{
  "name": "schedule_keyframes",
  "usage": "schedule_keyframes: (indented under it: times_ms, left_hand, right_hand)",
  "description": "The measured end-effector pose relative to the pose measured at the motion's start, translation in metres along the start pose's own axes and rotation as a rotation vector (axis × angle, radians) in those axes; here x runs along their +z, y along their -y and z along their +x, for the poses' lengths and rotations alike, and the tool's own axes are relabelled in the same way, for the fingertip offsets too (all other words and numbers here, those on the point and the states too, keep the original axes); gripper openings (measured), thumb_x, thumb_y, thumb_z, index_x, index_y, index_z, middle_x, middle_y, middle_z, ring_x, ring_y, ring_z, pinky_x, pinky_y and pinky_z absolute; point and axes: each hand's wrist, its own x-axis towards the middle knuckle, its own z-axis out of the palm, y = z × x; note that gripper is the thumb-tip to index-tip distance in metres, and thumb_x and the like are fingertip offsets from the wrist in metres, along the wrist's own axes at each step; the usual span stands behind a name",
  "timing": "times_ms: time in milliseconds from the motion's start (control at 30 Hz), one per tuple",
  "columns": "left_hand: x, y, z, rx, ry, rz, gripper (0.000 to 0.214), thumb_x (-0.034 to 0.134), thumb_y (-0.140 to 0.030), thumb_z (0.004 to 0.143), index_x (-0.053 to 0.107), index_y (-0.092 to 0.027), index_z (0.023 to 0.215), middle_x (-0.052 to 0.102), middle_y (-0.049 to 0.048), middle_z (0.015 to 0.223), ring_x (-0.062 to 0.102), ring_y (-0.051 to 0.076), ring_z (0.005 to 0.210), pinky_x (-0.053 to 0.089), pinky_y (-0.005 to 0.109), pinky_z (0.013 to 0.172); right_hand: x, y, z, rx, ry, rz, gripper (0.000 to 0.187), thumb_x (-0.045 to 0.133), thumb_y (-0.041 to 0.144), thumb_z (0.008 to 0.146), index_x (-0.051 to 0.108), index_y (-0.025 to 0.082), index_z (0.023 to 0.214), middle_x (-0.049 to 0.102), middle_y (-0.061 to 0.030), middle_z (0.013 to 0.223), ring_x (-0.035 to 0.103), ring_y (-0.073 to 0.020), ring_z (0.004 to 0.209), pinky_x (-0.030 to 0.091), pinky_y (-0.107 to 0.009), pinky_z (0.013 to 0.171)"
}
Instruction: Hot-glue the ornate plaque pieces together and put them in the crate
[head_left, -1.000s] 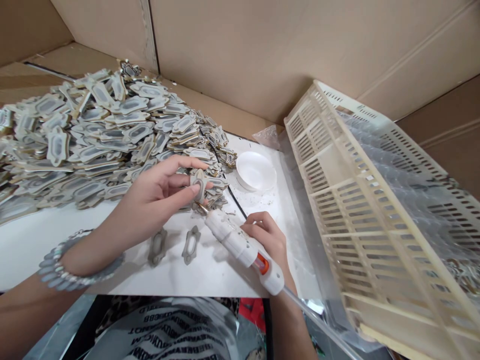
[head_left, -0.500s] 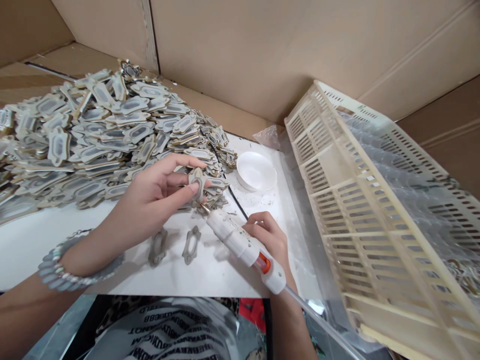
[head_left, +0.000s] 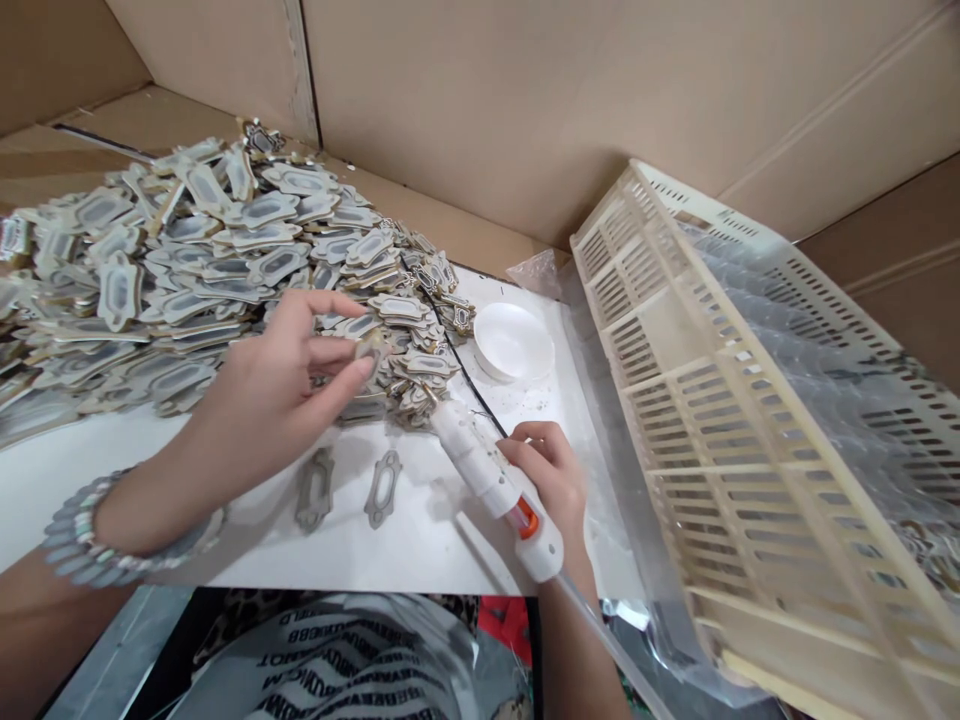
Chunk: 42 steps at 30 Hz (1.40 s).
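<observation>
My left hand (head_left: 281, 385) pinches a small grey-and-gold plaque piece (head_left: 369, 350) between thumb and fingers, right at the near edge of a large heap of the same pieces (head_left: 187, 260). My right hand (head_left: 553, 478) grips a white glue gun (head_left: 495, 480) with an orange trigger; its nozzle points up-left toward the heap, a short way from the held piece. Two flat grey backing frames (head_left: 349, 488) lie on the white board (head_left: 420, 540) below my left hand.
A small round white dish (head_left: 513, 343) sits on the board past the glue gun. A cream slatted plastic crate (head_left: 750, 420) lined with bubble wrap leans at the right. Cardboard walls (head_left: 525, 100) close in the back. A black cord (head_left: 469, 385) runs beside the heap.
My left hand has carried the piece left and back onto the heap's edge, away from the glue nozzle. The glue gun has shifted slightly right and its tip has lifted off the piece.
</observation>
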Motion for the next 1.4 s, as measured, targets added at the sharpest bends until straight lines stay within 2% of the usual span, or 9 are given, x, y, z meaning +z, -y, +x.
schedule_keyframes:
  times_ms: [100,167,367,500,700,833,967,1200,1400]
  left_hand:
    - [-0.008,0.007,0.005,0.021,0.033,0.145,0.031,0.054,-0.049,0.086,0.06,-0.025,0.106,0.076,-0.0025,0.081,0.069,0.016,0.062,0.045,0.024,0.063]
    - [-0.012,0.009,0.009,0.048,0.094,0.174,0.03,0.052,-0.05,0.085,0.066,-0.027,0.097,0.076,-0.0038,0.077,0.071,0.018,0.066,0.047,0.026,0.065]
    - [-0.013,0.016,0.016,0.049,0.19,0.24,0.035,0.05,-0.049,0.08,0.078,-0.029,0.09,0.079,-0.0008,0.083,0.069,0.02,0.068,0.044,0.027,0.062]
    - [-0.008,0.022,0.017,0.044,0.215,0.272,0.027,0.056,-0.046,0.079,0.078,-0.03,0.078,0.075,-0.0013,0.066,0.059,0.019,0.053,0.035,0.026,0.057]
    - [-0.013,0.02,0.015,0.05,0.171,0.282,0.031,0.053,-0.049,0.081,0.076,-0.029,0.086,0.078,0.0021,0.082,0.064,0.024,0.07,0.034,0.027,0.063]
    - [-0.022,0.019,-0.001,0.008,0.317,0.281,0.032,0.068,-0.058,0.067,0.072,-0.03,0.081,0.071,0.0015,0.074,0.062,0.025,0.068,0.035,0.027,0.061]
    - [-0.026,0.027,-0.03,-0.029,0.472,0.348,0.047,0.081,-0.058,0.052,0.073,-0.032,0.09,0.072,0.0025,0.087,0.065,0.031,0.079,0.04,0.031,0.063]
    - [-0.025,0.041,-0.06,0.067,0.366,0.393,0.062,0.077,-0.069,0.052,0.073,-0.035,0.104,0.075,0.0052,0.097,0.065,0.034,0.079,0.049,0.04,0.07]
    - [-0.022,0.039,-0.066,-0.04,0.359,0.378,0.054,0.077,-0.065,0.055,0.072,-0.032,0.097,0.076,0.0077,0.091,0.069,0.038,0.083,0.052,0.043,0.069]
  right_hand:
    - [-0.002,-0.004,0.001,-0.017,-0.038,0.032,0.026,0.052,0.009,0.085,0.072,0.023,0.079,0.06,-0.0001,0.087,0.051,-0.0089,0.057,0.038,-0.026,0.056]
    - [-0.005,-0.004,0.003,-0.031,-0.026,0.043,0.026,0.052,0.007,0.083,0.072,0.023,0.079,0.06,0.0003,0.086,0.05,-0.0081,0.055,0.038,-0.024,0.053]
    - [-0.01,-0.003,0.006,-0.043,0.018,0.086,0.023,0.054,0.011,0.082,0.073,0.023,0.084,0.06,-0.0009,0.089,0.055,-0.0096,0.06,0.04,-0.023,0.053]
    - [-0.011,-0.003,0.004,-0.021,0.033,0.105,0.02,0.055,0.015,0.083,0.073,0.023,0.086,0.06,-0.0019,0.091,0.055,-0.0105,0.062,0.04,-0.024,0.053]
    - [-0.011,-0.003,0.004,-0.023,0.04,0.106,0.02,0.056,0.013,0.083,0.073,0.023,0.085,0.06,-0.0021,0.09,0.054,-0.0103,0.06,0.04,-0.024,0.053]
    - [-0.011,-0.004,0.004,-0.009,0.03,0.111,0.022,0.056,0.011,0.083,0.074,0.023,0.086,0.06,-0.002,0.09,0.055,-0.0103,0.061,0.04,-0.023,0.052]
    - [-0.011,-0.002,0.005,0.027,0.044,0.118,0.025,0.055,0.008,0.083,0.074,0.023,0.085,0.061,-0.0018,0.09,0.052,-0.0093,0.057,0.039,-0.024,0.051]
    - [-0.011,0.001,0.005,0.023,0.034,0.142,0.023,0.054,0.011,0.084,0.074,0.023,0.086,0.061,-0.0025,0.09,0.057,-0.0113,0.062,0.043,-0.024,0.054]
    - [-0.012,0.001,0.004,0.023,0.032,0.148,0.02,0.055,0.014,0.086,0.073,0.023,0.087,0.061,-0.0023,0.09,0.053,-0.0096,0.056,0.041,-0.025,0.051]
